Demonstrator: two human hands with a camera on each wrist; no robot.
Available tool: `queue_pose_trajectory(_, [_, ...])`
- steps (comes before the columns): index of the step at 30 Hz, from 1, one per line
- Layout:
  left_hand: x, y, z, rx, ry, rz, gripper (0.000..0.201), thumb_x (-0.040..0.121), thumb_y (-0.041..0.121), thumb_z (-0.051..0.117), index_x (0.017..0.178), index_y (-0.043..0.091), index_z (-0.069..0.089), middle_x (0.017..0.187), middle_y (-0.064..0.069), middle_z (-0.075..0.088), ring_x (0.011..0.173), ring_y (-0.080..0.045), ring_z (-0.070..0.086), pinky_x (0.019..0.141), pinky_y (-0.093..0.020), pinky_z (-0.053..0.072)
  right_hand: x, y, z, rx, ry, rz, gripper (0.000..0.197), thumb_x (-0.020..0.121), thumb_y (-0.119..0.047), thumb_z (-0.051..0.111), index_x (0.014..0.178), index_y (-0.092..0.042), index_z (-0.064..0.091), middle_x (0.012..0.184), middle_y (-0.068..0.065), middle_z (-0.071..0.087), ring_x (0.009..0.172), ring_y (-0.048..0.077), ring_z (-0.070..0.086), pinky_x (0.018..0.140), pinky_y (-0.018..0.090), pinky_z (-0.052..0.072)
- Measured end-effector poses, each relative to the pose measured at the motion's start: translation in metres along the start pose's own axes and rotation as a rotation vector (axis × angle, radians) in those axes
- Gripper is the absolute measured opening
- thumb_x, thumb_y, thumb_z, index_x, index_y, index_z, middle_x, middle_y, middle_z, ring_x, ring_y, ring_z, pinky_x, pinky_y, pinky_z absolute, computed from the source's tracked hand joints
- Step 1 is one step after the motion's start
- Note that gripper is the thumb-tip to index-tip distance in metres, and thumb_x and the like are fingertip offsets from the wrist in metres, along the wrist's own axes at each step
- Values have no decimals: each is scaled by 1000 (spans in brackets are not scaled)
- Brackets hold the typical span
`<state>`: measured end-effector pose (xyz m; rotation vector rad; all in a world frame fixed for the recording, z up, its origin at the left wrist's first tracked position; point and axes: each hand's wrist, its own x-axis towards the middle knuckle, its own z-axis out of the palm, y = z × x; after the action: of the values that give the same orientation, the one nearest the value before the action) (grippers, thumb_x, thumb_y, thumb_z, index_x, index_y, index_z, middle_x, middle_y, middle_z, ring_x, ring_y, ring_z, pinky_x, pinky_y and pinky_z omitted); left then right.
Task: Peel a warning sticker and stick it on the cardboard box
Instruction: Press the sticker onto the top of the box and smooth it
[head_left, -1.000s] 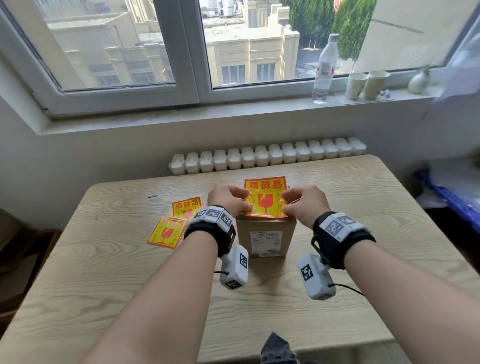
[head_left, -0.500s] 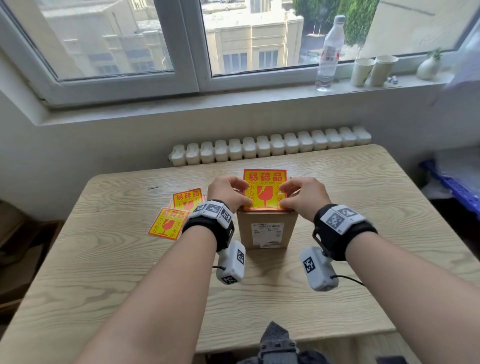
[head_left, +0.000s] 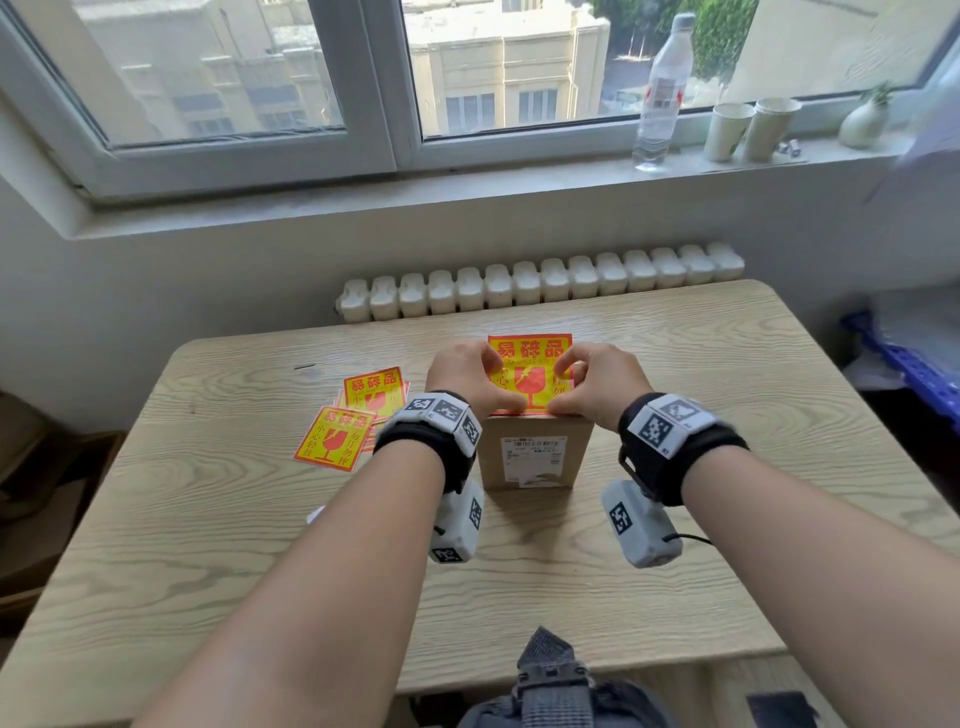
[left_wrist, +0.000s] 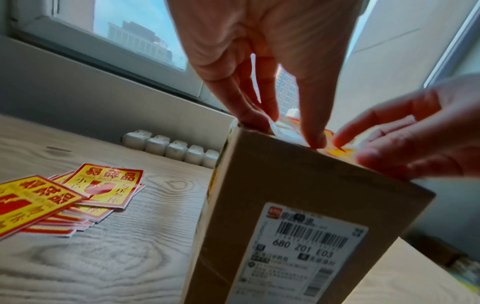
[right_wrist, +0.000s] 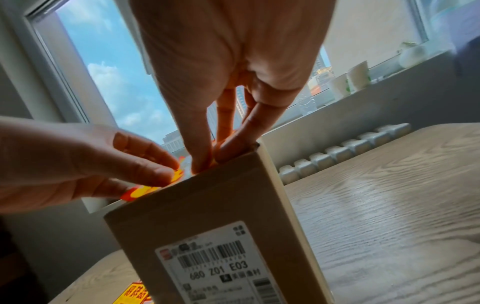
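A brown cardboard box (head_left: 492, 457) with a white shipping label stands upright in the middle of the wooden table. A yellow-and-red warning sticker (head_left: 530, 347) lies flat on its top face. My left hand (head_left: 485, 382) presses on the sticker's left half with its fingertips (left_wrist: 315, 142), little finger at the box's left edge. My right hand (head_left: 582, 382) presses the right half, fingertips (right_wrist: 201, 164) close to the near edge. Both thumbs sit near the sticker's front edge. Neither hand grips anything. The middle of the sticker is partly hidden by the hands.
A loose pile of the same stickers (head_left: 358, 421) lies left of the box. A radiator (head_left: 540, 286) runs behind the table's far edge. On the windowsill stand a water bottle (head_left: 662, 93), two paper cups (head_left: 748, 127) and a small vase (head_left: 862, 122). A blue crate (head_left: 914, 364) sits at the right.
Both hands have slid inward from the sticker's side edges onto its face. The box has stayed in place.
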<state>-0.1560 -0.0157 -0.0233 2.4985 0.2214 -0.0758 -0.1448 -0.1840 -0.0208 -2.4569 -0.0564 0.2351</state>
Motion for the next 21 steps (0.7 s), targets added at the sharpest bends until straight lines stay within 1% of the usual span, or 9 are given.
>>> queue_pose_trajectory(3, [2,2,3,85,-4,30,59,54,45,87,102,18,66,107,1,63,101,-16,61,88,-33,54,0,-3,3,-88,35,-22,46,60,-31,88,99,-20,66,87,-3,56,83,14,53,70,25,40])
queue_pose_trajectory(8, [4,-2,5,143,-12,34,61,55,49,86,104,21,60,112,0,56,102,-17,58,86,-30,50,2,-5,3,-127,12,-32,47,62,-32,87,101,-20,63,93,-2,55,89,15,53,75,26,42])
queue_pose_trajectory(13, [3,-11,5,134,-22,-21,64,54,51,84,106,25,56,121,-1,47,114,-19,50,96,-37,48,4,4,2,-111,-59,-21,47,65,-36,84,99,-25,53,107,0,52,96,17,51,79,28,42])
queue_pose_trajectory(15, [4,-13,2,98,-49,-34,65,56,47,86,109,24,56,124,0,48,114,-19,54,97,-37,50,4,8,-3,-84,-103,-15,43,69,-32,82,97,-27,50,103,0,52,94,17,53,76,27,44])
queue_pose_trajectory(16, [5,-15,-1,75,-75,-52,66,58,42,87,112,23,55,126,-1,49,114,-20,55,97,-38,50,3,9,-7,-63,-130,-11,40,72,-27,81,98,-26,50,96,-1,53,88,17,54,69,24,43])
queue_pose_trajectory(18, [9,-19,-10,-75,-156,-142,73,60,28,89,121,21,51,130,-3,53,113,-22,59,93,-41,54,5,11,-12,12,-179,4,41,75,-18,79,105,-22,52,78,-4,53,73,15,55,57,23,41])
queue_pose_trajectory(19, [10,-20,-13,-187,-192,-197,80,60,24,89,128,20,47,131,-4,54,113,-24,60,90,-43,56,5,11,-14,57,-187,16,48,74,-18,79,114,-20,51,76,-4,54,69,14,56,56,24,43])
queue_pose_trajectory(20, [11,-19,-15,-282,-200,-240,89,59,26,89,135,21,42,133,-6,54,113,-24,60,89,-44,57,6,10,-13,101,-182,39,61,73,-24,81,124,-20,46,82,-2,58,70,15,59,57,26,47])
queue_pose_trajectory(21, [12,-16,-14,-327,-186,-270,98,59,34,89,141,23,36,135,-7,53,115,-25,60,90,-45,56,7,9,-11,148,-160,78,76,71,-34,81,132,-21,39,94,1,61,78,17,63,61,30,52])
